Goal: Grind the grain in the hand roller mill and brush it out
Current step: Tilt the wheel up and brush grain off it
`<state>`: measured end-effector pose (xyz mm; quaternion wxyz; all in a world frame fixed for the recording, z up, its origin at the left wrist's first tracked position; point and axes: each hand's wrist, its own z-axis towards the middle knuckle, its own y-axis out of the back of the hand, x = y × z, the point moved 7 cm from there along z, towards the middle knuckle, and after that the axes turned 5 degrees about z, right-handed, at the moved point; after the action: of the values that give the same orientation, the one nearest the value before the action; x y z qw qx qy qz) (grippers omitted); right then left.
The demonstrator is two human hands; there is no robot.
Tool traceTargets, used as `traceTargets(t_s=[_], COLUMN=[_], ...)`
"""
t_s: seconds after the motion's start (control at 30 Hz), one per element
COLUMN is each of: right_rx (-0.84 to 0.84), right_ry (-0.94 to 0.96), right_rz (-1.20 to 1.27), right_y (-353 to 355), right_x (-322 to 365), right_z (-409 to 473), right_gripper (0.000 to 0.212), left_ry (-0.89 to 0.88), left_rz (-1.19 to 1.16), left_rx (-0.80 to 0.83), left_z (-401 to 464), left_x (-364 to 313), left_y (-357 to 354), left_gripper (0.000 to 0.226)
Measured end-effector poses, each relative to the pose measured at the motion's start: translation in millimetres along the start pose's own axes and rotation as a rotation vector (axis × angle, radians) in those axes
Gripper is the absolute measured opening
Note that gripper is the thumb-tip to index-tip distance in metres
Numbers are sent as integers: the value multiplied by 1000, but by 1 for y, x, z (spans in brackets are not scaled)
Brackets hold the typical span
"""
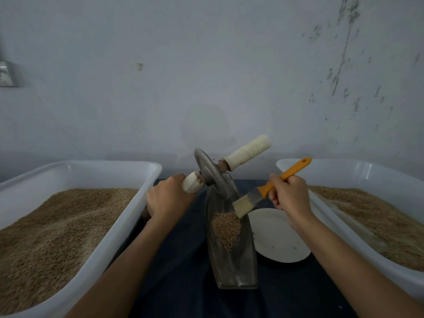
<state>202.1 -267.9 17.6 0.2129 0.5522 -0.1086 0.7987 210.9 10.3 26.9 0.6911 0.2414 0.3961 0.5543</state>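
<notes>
Mill trough lying in the middle of the worktop point(183, 283), a tub standing at each side.

The trough point(231, 260) is running near to far between the left tub point(128, 210) and the right tub point(321, 203), with a heap of grain point(226, 228) lying in it. The roller wheel point(212, 173) is sitting tilted over the trough's far end, its axle handles sticking out left and right. The left hand point(168, 196) is gripping the left handle point(191, 182); the right handle point(247, 152) is pointing toward the far wall point(206, 76). The right hand point(289, 193) is holding a brush point(246, 204), bristles touching the trough's right rim just beyond the grain. A plate point(277, 237) is lying just right of the trough, before the right tub.
</notes>
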Motion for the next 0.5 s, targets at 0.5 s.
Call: traceTargets(t_s=[0.5], right_rx=[255], right_ry=[726], right_rz=[-550], right_y=[1], right_x=[25], right_z=[-46], right_gripper=[43], left_ry=[-9], left_rz=[-17], left_rx=[53], left_z=[-1], left_x=[-1], left_y=[-8], left_gripper=[12])
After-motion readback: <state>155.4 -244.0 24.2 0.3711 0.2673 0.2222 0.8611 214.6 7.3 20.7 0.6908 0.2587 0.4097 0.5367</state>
